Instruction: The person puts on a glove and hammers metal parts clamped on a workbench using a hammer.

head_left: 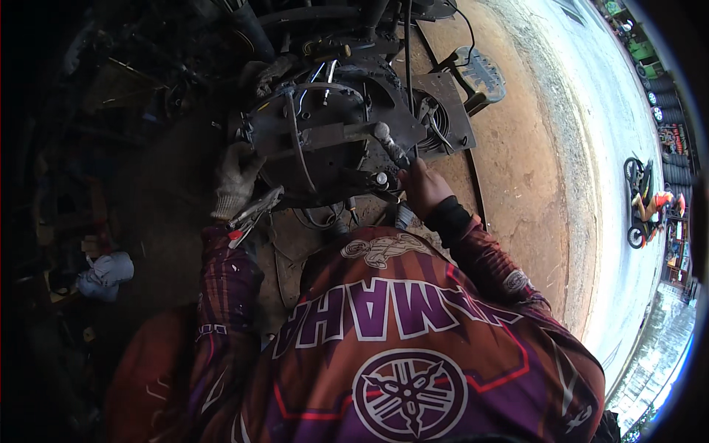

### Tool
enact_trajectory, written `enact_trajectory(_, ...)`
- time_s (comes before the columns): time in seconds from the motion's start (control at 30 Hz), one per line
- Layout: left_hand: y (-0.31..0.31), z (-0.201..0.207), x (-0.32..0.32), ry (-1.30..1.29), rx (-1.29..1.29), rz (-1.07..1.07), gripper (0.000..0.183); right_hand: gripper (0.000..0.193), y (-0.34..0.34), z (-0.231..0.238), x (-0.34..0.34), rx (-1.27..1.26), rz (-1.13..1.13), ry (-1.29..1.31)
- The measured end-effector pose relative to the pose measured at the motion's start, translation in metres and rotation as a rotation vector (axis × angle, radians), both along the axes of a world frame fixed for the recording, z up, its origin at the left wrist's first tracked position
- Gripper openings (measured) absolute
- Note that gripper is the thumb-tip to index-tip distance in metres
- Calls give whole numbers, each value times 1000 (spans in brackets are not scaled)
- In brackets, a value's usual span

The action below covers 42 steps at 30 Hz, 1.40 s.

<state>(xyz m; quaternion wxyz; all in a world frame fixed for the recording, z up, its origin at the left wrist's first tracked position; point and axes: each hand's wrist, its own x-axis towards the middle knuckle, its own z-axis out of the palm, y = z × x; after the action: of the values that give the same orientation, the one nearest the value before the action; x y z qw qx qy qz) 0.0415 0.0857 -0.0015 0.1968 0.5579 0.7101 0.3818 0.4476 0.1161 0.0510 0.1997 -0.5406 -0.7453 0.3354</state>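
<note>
A dark round metal worktop (332, 173) stands before me, with a thin curved metal hoop (298, 136) on it. My left hand (238, 173), in a pale knitted glove, is closed at the near left of the worktop, its fingertips at the end of a flat metal strip (281, 153). Bare and closed, my right hand (426, 188) grips a dark-handled tool (395, 153) with a rounded pale joint; its exact kind is unclear. Locking pliers (256, 208) sit by my left wrist at the worktop's edge.
A screwdriver (331, 53) and a shiny metal tool (329, 80) lie toward the far side. A black cable (409, 74) hangs down near my right hand. A coil (434, 122) rests on a side plate; a stool (480, 74) stands beyond. A motorcycle (641, 199) is on the road.
</note>
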Motion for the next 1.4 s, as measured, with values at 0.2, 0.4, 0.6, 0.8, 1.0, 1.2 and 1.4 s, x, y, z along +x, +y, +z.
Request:
enact_trajectory(0.2, -5, -2, -3, -15, -34, -16, 36, 28, 9, 78, -16, 147, -16, 130)
enact_trajectory(0.4, 1, 15, 7, -9, -23, -50, 35, 27, 4, 14, -4, 149, 2, 103)
enact_trajectory(0.6, -3, 2, -11, 56, 12, -76, 35, 28, 22, 57, -9, 85, 8, 25)
enact_trajectory(0.8, 0, 2, -2, 55, 31, -84, 33, 31, 9, 52, -10, 254, 1, 204)
enact_trajectory(1.0, -7, 20, 2, 8, -41, -72, 34, 30, 21, 31, 3, 63, 34, -50)
enact_trajectory(1.2, 0, 99, -7, 18, -22, -43, 39, 30, 33, 106, -30, -288, -62, 639)
enact_trajectory(1.4, 2, 247, 64, -459, 232, -338, 35, 36, 95, 177, -106, 910, 469, 233)
